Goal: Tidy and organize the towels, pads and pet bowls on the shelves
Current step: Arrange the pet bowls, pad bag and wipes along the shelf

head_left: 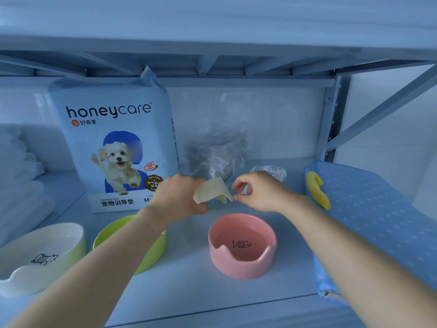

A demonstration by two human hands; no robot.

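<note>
Cream cloth [212,191] tight in fingers [238,185] of left hand [180,197], right hand [263,193]; pink bowl [241,267] below

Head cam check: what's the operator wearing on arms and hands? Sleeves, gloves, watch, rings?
Nothing worn that shows. The left forearm and right forearm are bare to the frame edge, with no sleeve or cuff in view. The left hand and right hand are ungloved. No watch, wristband or ring shows on the visible sides, and no tape, markers or cables.

the left hand [178,197] and the right hand [262,192] are bare. the left forearm [106,263] and the right forearm [343,245] are uncovered too, down to the view's lower edge.
</note>
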